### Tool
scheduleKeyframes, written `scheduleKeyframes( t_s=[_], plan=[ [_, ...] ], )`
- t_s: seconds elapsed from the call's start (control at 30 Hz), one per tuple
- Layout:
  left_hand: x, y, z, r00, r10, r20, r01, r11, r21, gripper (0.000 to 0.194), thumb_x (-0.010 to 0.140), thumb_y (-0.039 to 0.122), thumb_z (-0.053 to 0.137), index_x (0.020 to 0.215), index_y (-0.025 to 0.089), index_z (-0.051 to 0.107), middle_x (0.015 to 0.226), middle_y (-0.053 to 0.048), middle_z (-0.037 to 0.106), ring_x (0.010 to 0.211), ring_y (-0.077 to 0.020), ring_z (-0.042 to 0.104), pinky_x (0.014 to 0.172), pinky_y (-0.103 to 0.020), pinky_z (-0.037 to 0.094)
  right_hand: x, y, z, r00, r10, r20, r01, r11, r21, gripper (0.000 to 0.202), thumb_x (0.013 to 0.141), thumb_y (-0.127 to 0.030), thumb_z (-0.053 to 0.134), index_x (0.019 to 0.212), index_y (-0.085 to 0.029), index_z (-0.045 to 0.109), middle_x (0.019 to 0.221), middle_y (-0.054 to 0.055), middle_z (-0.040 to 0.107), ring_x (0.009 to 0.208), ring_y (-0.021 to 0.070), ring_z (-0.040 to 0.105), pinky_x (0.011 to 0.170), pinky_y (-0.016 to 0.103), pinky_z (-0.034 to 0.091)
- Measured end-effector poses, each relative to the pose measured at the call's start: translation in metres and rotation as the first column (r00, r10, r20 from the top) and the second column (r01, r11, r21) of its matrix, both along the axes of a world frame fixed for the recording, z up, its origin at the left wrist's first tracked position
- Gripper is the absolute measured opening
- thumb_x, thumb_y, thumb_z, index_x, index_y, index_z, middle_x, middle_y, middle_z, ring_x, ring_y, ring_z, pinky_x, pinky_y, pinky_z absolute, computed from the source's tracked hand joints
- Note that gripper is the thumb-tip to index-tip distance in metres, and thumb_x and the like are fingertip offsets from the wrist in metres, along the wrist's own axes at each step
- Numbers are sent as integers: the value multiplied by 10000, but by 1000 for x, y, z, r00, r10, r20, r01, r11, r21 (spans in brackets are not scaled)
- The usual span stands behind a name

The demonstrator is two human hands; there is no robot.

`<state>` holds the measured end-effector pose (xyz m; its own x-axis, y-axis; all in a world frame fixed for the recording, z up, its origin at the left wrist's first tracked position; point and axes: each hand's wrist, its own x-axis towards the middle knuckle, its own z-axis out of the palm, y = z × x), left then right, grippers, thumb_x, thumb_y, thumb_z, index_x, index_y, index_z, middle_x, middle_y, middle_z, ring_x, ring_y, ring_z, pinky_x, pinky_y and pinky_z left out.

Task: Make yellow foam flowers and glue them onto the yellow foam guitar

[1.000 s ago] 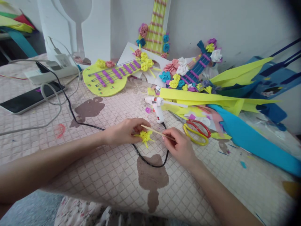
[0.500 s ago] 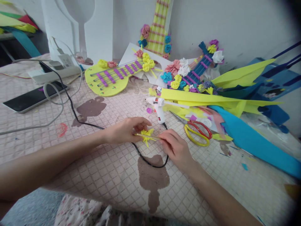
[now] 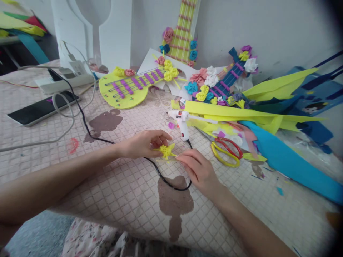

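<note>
On the near side of the glue gun, its black cord is looping in front of both hands; a wrist snagging it could be dragging the gun. Next out, short of the gun, left hand is pinching the yellow paper flower, right hand is gripping a petal tip; I'm seeing tear risk from over-pulling. Right of the gun, scissors are lying within elbow-knock range.

Black phone (power strip behind)
</note>
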<state>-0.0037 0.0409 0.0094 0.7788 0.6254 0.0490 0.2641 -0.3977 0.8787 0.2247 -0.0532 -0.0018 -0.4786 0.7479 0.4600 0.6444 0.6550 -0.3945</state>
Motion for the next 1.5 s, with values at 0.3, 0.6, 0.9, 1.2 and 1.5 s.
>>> scheduleKeyframes(
  t_s=[0.3,0.6,0.9,1.2,1.5],
  plan=[
    [1,-3,2,1000,19,-8,-18,1000,24,434,735,185,613,1158,181,518,959,-39,621,775,-109,570,667,-211,468,-3,-2,1,1000,18,18,-18,1000,24,201,884,-133,475,1027,-207,595,934,61,581,851,160,577,742,298,515],
    [1,-5,1,998,54,-25,-49,984,173,401,721,150,607,1118,179,556,934,-27,630,773,-106,577,678,-204,468,-5,-1,4,1000,2,-25,0,997,74,228,866,-104,495,1041,-213,591,1096,96,577,989,186,572,777,321,529],
    [0,-3,0,999,32,-40,-24,983,180,414,724,146,610,1131,176,543,953,-36,632,806,-120,591,700,-216,483,-3,-2,0,985,-162,-64,166,984,70,381,861,-188,536,1233,-239,476,896,38,646,775,157,629,670,290,527],
    [-1,-2,4,998,38,-56,-29,987,158,397,735,167,622,1126,175,551,980,-37,639,826,-121,594,716,-213,488,4,-2,8,970,-237,-55,238,971,18,131,885,-148,488,849,-226,587,777,1,664,686,124,622,617,232,462],
    [0,-4,6,998,20,-56,-13,991,136,411,728,140,621,1131,178,549,1005,-40,640,844,-124,600,732,-218,489,4,-4,7,938,-344,-41,343,939,-19,59,869,-253,543,850,-212,580,599,-44,598,493,97,537,493,226,387]
  ],
)
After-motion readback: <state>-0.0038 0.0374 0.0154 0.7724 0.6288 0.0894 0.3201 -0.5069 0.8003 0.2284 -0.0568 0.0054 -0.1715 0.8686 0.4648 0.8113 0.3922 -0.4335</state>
